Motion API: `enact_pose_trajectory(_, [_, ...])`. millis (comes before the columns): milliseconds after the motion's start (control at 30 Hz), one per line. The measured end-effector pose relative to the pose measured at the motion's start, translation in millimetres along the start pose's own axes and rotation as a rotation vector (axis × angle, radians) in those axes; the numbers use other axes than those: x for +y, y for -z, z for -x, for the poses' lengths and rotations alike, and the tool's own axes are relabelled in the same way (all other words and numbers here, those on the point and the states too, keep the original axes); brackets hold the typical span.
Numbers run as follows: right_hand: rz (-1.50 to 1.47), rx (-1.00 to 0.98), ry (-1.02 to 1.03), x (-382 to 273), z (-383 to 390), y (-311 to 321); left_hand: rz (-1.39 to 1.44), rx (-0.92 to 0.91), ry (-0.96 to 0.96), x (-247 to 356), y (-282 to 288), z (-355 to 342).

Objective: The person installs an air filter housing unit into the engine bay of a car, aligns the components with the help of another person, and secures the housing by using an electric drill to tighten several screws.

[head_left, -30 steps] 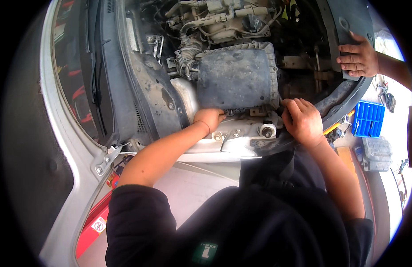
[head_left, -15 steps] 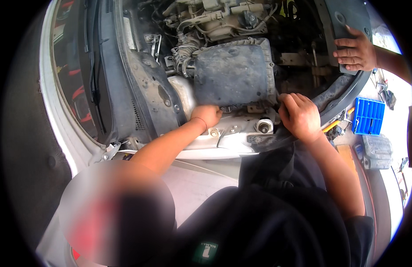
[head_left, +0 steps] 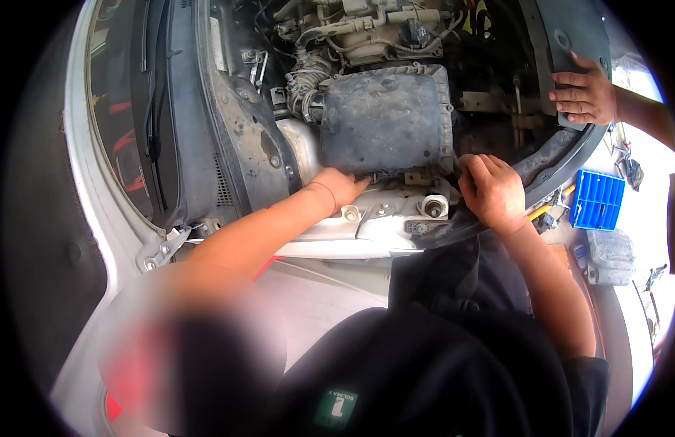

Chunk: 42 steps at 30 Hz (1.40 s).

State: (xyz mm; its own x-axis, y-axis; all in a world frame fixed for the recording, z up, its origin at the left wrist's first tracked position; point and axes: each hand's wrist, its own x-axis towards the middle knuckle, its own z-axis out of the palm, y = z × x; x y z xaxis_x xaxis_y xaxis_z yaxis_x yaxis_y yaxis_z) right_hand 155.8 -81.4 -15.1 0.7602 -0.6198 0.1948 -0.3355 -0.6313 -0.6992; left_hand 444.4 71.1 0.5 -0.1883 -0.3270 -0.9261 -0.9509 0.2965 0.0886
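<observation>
A dusty black air filter housing (head_left: 381, 120) sits in the engine bay, joined on its left to a ribbed intake hose (head_left: 305, 86). At its near edge is my left hand (head_left: 339, 191), fingers bent and one fingertip against the small parts below the cover. What it grips there is hidden. My right hand (head_left: 494, 193) is closed at the housing's near right corner, its fingertips tucked out of sight. Between the hands lies the pale metal inner fender with a round strut mount (head_left: 433, 207). Another person's hand (head_left: 585, 93) rests flat on the black front panel (head_left: 570, 36).
The windshield (head_left: 119, 138) and wiper cowl lie to the left. On the ground at right are a blue compartment tray (head_left: 598, 200), a grey plastic case (head_left: 610, 256) and tools. A blurred rounded shape (head_left: 191, 357) covers the lower left, beside black clothing (head_left: 439, 371).
My left hand has loosened slightly, with a finger reaching farther along the housing's edge. The right hand keeps its place at the corner. The whole view has shifted a little.
</observation>
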Motion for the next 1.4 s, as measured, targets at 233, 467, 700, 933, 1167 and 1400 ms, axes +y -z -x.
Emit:
enact_pose_trajectory(233, [0.016,-0.008,-0.002,-0.4,1.3,0.8,0.051,-0.009,0.067,-10.8,-14.4,-4.8])
enact_pose_trajectory(467, [0.014,-0.002,-0.002,3.1,2.7,-1.6,-0.031,-0.001,-0.049,-10.7,-0.1,9.9])
enact_pose_trajectory(700, [0.007,-0.009,-0.001,4.9,2.2,-0.9,0.006,-0.051,0.068,-9.0,6.2,12.1])
enact_pose_trajectory(933, [-0.008,-0.007,0.012,3.4,2.6,2.7,0.024,-0.053,0.031,-13.8,-3.0,5.5])
enact_pose_trajectory(1167, [-0.032,-0.034,0.027,6.4,14.4,-6.1,0.343,-0.022,0.161,-3.1,13.0,42.7])
enact_pose_trajectory(1400, [0.043,0.142,0.031,3.4,24.4,2.5,0.432,0.544,0.208,19.3,46.1,76.4])
